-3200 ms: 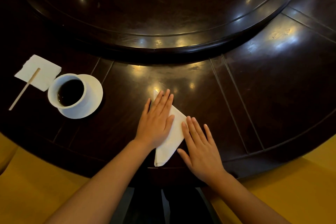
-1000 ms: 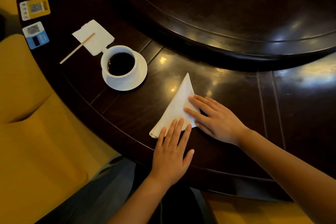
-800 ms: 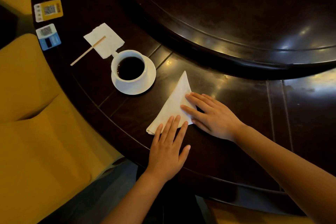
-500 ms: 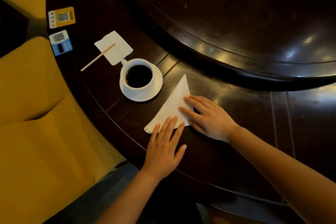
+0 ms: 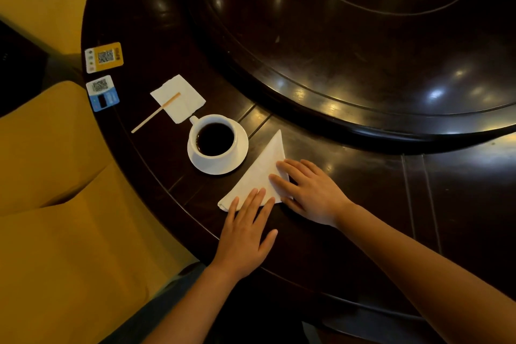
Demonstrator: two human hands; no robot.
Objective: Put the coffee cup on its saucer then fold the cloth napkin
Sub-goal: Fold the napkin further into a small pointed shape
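We sit at a big dark round desk [image 5: 349, 181] that is very shiny, so soft things may slide on it. Our left hand [image 5: 245, 234] lies flat with its fingers [image 5: 252, 204] spread out and loose, and only the tips rest on the near edge of the napkin [image 5: 258, 173]. Our right hand [image 5: 310, 193] lies flat too, with its fingers [image 5: 282, 180] loose and open on the right corner. Neither hand pinches or grips anything; both only press down.

The napkin is on the desk in front of us, just beside the saucer [image 5: 231, 163], and it looks like a folded triangle with one long point going away from us. We think it is light and soft and floppy, so it will bend and may slip when we push it. The best place to take hold should be a corner or the thick folded edge, while the other hand keeps it flat.

The cup [image 5: 215, 138] already sits on the saucer and is full of dark coffee. We think it is heavy, hard and can break or spill, so we should keep our hands and the napkin from bumping it
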